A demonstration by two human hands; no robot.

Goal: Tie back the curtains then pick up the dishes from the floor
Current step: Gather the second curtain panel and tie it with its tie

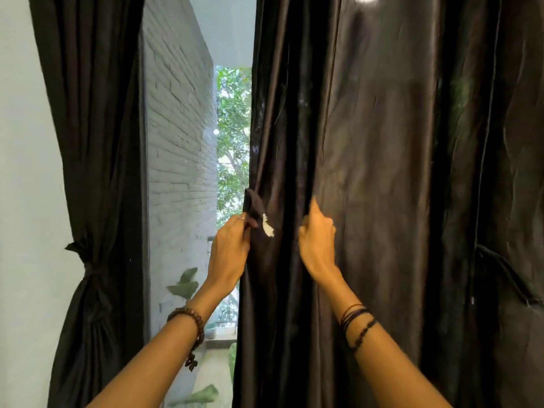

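Note:
A dark left curtain (94, 142) hangs gathered and tied with a dark band (91, 269) at about waist height. The wide right curtain (382, 172) hangs loose and fills most of the view. My left hand (228, 251) grips its inner edge, where a small white patch (268, 226) shows on the fabric. A little to the right, my right hand (318, 245) pinches a fold of the same curtain. No dishes or floor are in view.
Between the curtains a window opening (194, 172) shows a white brick wall, green trees and potted leaves below. A pale wall (26, 172) stands at the far left. A dark strap (506, 275) hangs at the right curtain's far side.

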